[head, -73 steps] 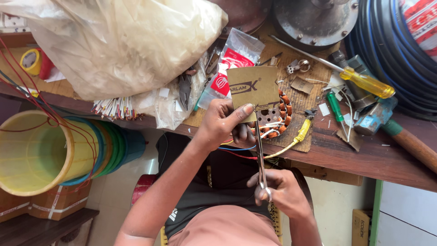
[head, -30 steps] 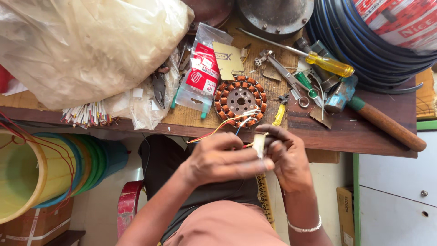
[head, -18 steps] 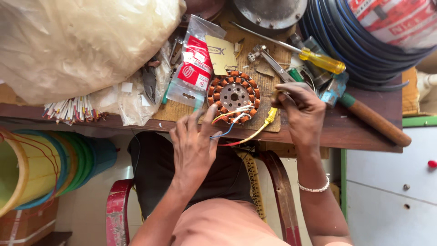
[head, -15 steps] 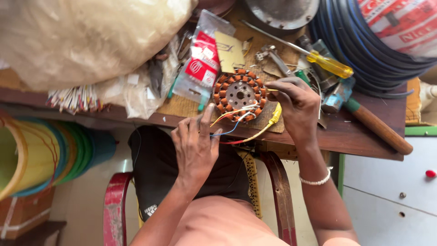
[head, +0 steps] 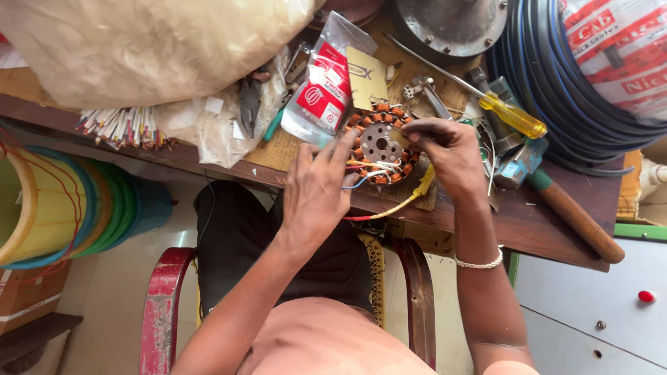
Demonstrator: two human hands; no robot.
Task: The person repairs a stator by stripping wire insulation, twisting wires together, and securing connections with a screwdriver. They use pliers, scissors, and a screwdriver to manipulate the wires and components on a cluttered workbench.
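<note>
Copper-wound stator (head: pixel 379 144) sits near edge of wooden counter (head: pixel 556 222), centre of scene. L hand (head: pixel 316 191) open, fingers spread, pressing stator's lead wires (head: pixel 368 170). R hand (head: pixel 448 153) pinched narrow on stator's right rim, what it grips: can't tell. Step looks like winding/lead dressing; next needs stator kept steady. Yellow screwdriver (head: pixel 511 114) far right.

You sit at a dark wooden workbench (head: pixel 542 222) whose front edge runs across the view, sloping down to your right. Beneath you is a red-framed chair (head: pixel 161 305) standing on a pale tiled floor (head: pixel 104 305). To your left, a stack of nested yellow, green and blue plastic tubs (head: pixel 76 208) lies on its side above a brown cardboard box (head: pixel 28 298). To your right stands a light grey cabinet (head: pixel 590 312) with a green top edge. Daylight is bright and even.
</note>
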